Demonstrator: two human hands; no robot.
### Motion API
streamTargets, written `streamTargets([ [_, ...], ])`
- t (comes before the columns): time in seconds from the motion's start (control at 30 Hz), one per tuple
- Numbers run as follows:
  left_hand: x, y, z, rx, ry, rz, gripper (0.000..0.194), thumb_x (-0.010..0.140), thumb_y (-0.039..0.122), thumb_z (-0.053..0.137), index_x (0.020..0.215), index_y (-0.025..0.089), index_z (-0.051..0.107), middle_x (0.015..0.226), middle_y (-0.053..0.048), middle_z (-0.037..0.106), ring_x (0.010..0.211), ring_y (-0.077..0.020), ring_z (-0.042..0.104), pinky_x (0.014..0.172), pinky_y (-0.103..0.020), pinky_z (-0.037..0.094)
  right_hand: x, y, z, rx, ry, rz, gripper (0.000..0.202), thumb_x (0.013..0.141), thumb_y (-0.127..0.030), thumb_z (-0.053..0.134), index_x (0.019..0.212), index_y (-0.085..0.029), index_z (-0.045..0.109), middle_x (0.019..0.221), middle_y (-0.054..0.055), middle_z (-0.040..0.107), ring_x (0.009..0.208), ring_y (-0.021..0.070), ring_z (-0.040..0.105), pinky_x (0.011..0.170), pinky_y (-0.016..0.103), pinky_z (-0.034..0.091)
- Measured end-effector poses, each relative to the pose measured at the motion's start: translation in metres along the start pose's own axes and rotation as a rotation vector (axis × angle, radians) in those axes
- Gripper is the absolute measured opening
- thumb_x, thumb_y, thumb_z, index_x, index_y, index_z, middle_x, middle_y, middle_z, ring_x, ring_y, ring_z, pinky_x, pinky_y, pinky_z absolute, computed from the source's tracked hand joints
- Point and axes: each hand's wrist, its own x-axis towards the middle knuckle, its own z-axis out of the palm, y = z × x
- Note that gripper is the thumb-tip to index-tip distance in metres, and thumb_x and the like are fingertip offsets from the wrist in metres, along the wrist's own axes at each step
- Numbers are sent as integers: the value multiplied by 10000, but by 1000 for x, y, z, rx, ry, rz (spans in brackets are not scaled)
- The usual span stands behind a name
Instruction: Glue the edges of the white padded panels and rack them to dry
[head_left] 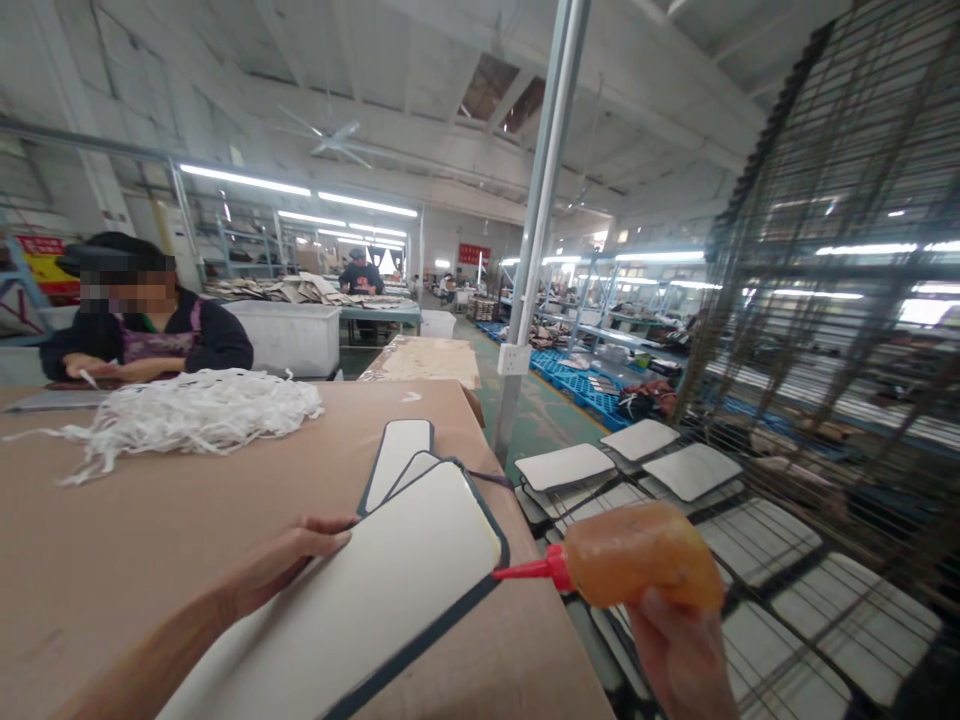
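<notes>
My left hand (300,553) grips the left edge of a large pale panel (375,590) with a dark border and rounded corners, thumb on top and the other fingers hidden beneath. In my right hand (679,635) is a squeeze bottle (637,555) of amber liquid, lying nearly level with its red nozzle pointing left. The nozzle tip is at the panel's dark border, near its right corner. A thin yellowish line shows along the inner edge of that border. Beyond the panel, smaller pale pieces (403,450) with dark edges lie partly under it.
A heap of white strips (202,410) lies on the brown-covered table (315,480). Across it, a co-worker (154,310) sits handling something. Right of the table, a wire rack (795,250) stands over pale panels (757,540). A metal post (536,210) rises beyond the table edge.
</notes>
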Motion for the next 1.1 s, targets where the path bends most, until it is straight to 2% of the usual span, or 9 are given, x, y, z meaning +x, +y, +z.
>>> streamTargets([
  [0.07, 4, -6, 2, -42, 40, 4, 442, 641, 316, 769, 1052, 162, 717, 910, -79, 768, 823, -242, 708, 680, -253, 548, -1, 5, 0, -2, 23, -32, 638, 569, -218, 856, 1149, -339, 621, 986, -29, 733, 895, 161, 679, 802, 250, 550],
  [0.17, 10, -15, 4, -81, 75, 3, 486, 639, 313, 767, 1090, 148, 691, 922, -88, 766, 824, -247, 707, 686, -273, 551, 2, 14, -3, -8, 45, -102, 627, 560, -179, 849, 1133, -312, 632, 929, -30, 740, 827, 155, 689, 757, 245, 563],
  [0.27, 13, -21, 6, -104, 98, 5, 500, 655, 319, 756, 1117, 149, 670, 954, -90, 761, 845, -244, 705, 720, -283, 547, 6, 18, -1, -12, 113, -135, 519, 562, -177, 842, 1043, -281, 674, 835, -42, 744, 743, 134, 683, 702, 207, 558],
  [0.43, 13, -20, 17, -121, 71, 38, 472, 611, 317, 783, 1044, 150, 696, 923, -83, 764, 809, -243, 704, 701, -283, 539, 6, 15, 10, 5, 146, -134, 462, 563, -180, 843, 988, -269, 687, 796, -51, 740, 721, 129, 668, 703, 202, 549],
  [0.6, 9, -18, 26, -126, 93, 12, 548, 533, 348, 827, 1022, 138, 698, 862, -81, 761, 788, -252, 699, 680, -288, 532, 2, 17, 11, 18, 180, -107, 472, 537, -162, 855, 967, -257, 684, 847, -46, 738, 722, 137, 682, 697, 205, 563],
  [0.8, 13, -24, 26, -147, 115, 30, 537, 528, 346, 831, 999, 128, 691, 819, -72, 756, 749, -222, 690, 644, -268, 517, -1, 25, 6, 5, 88, -99, 485, 603, -143, 822, 1036, -276, 648, 910, -72, 735, 787, 126, 683, 757, 206, 558],
  [1.0, 14, -20, 31, -172, 164, -4, 596, 462, 357, 863, 981, 125, 686, 786, -61, 751, 742, -221, 684, 638, -271, 512, -4, 31, 2, -29, 18, -82, 535, 618, -147, 809, 1097, -296, 622, 975, -40, 729, 862, 173, 683, 781, 275, 564],
  [1.1, 14, -19, 32, -172, 192, -7, 579, 453, 331, 863, 968, 132, 687, 778, -54, 750, 734, -215, 678, 629, -266, 504, -10, 31, 7, -40, 20, -53, 540, 627, -172, 802, 1116, -296, 610, 1022, -39, 704, 943, 177, 654, 829, 266, 541],
])
